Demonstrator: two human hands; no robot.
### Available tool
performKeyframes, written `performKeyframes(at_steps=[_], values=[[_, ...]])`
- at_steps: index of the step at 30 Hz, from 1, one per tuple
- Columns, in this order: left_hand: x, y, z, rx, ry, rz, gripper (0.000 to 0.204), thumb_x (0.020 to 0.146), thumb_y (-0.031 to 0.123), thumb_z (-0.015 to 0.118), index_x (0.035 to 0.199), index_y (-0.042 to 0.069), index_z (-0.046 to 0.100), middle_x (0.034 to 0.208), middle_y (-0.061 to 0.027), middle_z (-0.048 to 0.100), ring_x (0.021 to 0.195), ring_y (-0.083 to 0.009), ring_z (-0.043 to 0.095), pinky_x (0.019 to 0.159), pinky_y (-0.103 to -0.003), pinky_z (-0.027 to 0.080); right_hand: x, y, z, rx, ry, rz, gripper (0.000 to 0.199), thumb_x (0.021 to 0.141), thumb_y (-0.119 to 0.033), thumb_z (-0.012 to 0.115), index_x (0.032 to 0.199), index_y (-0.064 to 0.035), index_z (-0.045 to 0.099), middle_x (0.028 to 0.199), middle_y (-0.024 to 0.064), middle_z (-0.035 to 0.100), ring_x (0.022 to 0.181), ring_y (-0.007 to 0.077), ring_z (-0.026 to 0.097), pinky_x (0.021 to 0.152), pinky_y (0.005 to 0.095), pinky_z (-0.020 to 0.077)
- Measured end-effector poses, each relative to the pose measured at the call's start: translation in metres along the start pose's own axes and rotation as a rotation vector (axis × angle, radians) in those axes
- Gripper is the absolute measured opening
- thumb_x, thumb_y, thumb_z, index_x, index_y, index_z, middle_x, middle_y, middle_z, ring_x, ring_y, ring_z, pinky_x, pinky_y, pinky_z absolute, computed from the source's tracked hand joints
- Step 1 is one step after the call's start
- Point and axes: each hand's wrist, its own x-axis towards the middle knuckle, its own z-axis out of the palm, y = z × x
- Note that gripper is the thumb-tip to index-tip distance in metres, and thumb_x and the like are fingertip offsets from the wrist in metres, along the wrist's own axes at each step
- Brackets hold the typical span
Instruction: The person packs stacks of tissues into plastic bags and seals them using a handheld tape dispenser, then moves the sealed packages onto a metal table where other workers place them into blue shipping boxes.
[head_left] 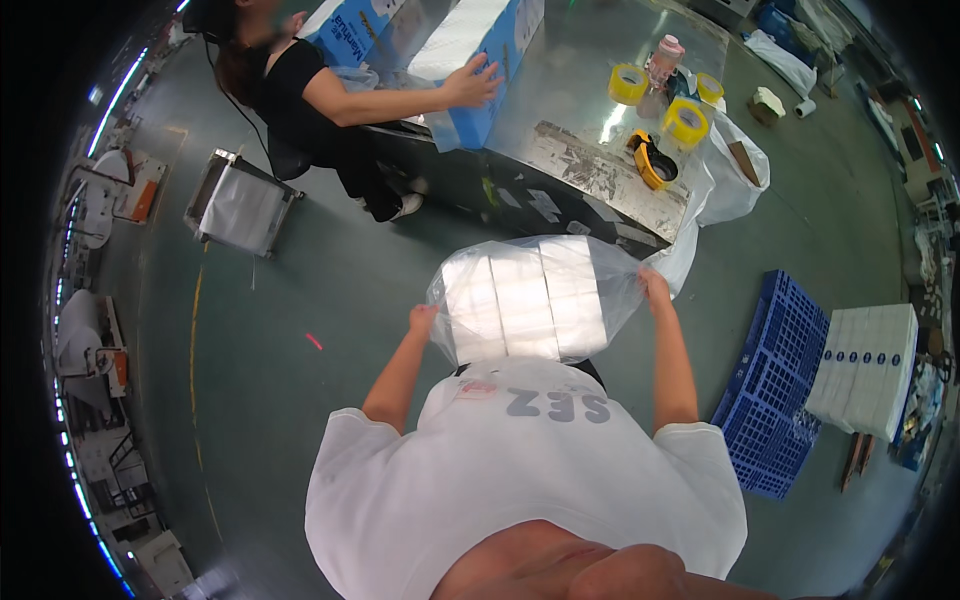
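Gripping the left edge of a loose, clear plastic bag (616, 290) in the closed left hand (424, 318), and pinching its right end, narrowed to a gather, in the closed right hand (653, 283). Holding it near the torso, just short of the near edge of a long, grey metal-topped table (570, 90). Apparently done with filling, to judge by the rectangular white packs (522, 290) stacked in three columns inside the film. Probably not yet done with closing, given the slack sides and no visible tape or tie; cannot tell which end is open. On the table's right part, see wide rolls of yellow tape (686, 122) and a yellow-and-black tape dispenser (655, 165), untouched. At far left, see a black-clad co-worker (285, 90) reaching to a long blue-and-white pack (468, 130).
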Motion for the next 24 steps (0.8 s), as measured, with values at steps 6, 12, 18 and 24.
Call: performKeyframes(at_steps=[6,12,18,24], values=[[-0.071,0.053,-0.006,0.428,0.336,0.415,0.032,0.068,0.027,0.066,0.084,0.004,0.051,0.081,-0.0154,0.059,0.081,-0.0285,0.058,0.069,-0.038,0.044,0.007,0.036,0.045,0.972,0.011,-0.578,0.033,0.091,-0.031,0.028,0.073,-0.0078,0.042,0.113,0.0159,0.049,0.112,0.024,0.037,0.098,0.0326,0.0213],[-0.066,0.027,-0.019,0.601,0.106,0.317,0.021,0.079,0.029,0.048,0.086,0.01,0.054,0.083,-0.0137,0.06,0.081,-0.032,0.056,0.069,-0.041,0.044,0.008,0.028,0.062,1.084,0.257,-0.343,0.039,0.09,-0.038,0.025,0.068,-0.0096,0.039,0.12,0.0197,0.043,0.11,0.0287,0.041,0.097,0.0348,0.0254],[-0.075,0.039,-0.006,0.57,0.169,0.49,0.028,0.085,0.032,0.038,0.093,0.011,0.054,0.085,-0.0157,0.059,0.079,-0.0351,0.055,0.066,-0.043,0.044,0.006,0.017,0.054,1.267,0.16,-0.374,0.037,0.091,-0.029,0.025,0.064,-0.007,0.037,0.096,0.0136,0.052,0.086,0.0262,0.05,0.083,0.0348,0.0387],[-0.098,0.052,-0.015,0.592,0.167,0.552,0.03,0.086,0.032,0.037,0.102,0.014,0.055,0.086,-0.0161,0.058,0.081,-0.0342,0.055,0.067,-0.041,0.043,-0.046,0.069,0.065,1.346,0.101,-0.104,0.036,0.091,-0.023,0.027,0.057,-0.009,0.028,0.053,0.0055,0.031,0.051,0.0193,0.032,0.053,0.0338,0.0358]])
